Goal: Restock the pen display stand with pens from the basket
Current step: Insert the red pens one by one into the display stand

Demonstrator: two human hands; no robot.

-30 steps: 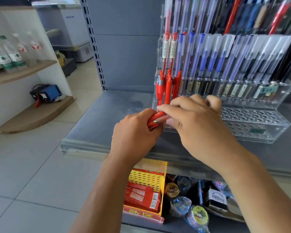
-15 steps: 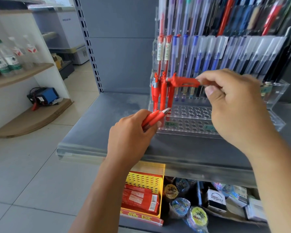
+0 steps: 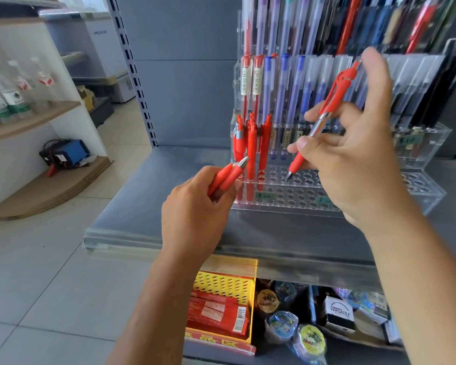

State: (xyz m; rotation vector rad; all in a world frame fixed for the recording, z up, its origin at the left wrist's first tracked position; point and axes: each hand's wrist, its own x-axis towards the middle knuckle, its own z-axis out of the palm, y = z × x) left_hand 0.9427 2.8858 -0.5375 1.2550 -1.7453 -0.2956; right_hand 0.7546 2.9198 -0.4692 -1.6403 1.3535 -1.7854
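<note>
1. Right now I am pinching one red pen (image 3: 324,119) in my right hand (image 3: 353,159). My thumb and curled fingers are closing round its barrel, and my forefinger is sticking up, blurred.
2. That pen is tilting. Its dark tip is pointing down and to the left, just above the holes in the front tier of the pen display stand (image 3: 353,204), and its clip end is rising toward my raised finger. I cannot tell whether the tip is touching the tier.
3. My left hand (image 3: 192,206) is gripping a small bundle of red pens (image 3: 228,175), with the fingers wrapping round them. Their silver-tipped ends are poking up and to the right, toward the stand's left end.
4. A few standing red pens (image 3: 250,143) are sitting upright in holes at that left end, just beside the bundle's tips.
5. Behind them, the upper tiers are carrying rows of blue-capped pens (image 3: 284,88), all leaning back.
6. The clear stand is resting on a grey shelf (image 3: 148,196), set back from the shelf's front edge.
7. Below the shelf, a yellow basket (image 3: 224,285) is holding red packets (image 3: 216,312) with barcodes. To its right, rolls of tape (image 3: 282,325) and a box printed VERSATILE (image 3: 340,312) are lying.
8. Far to the left, water bottles (image 3: 8,98) are standing on a wooden shelf (image 3: 32,122).
</note>
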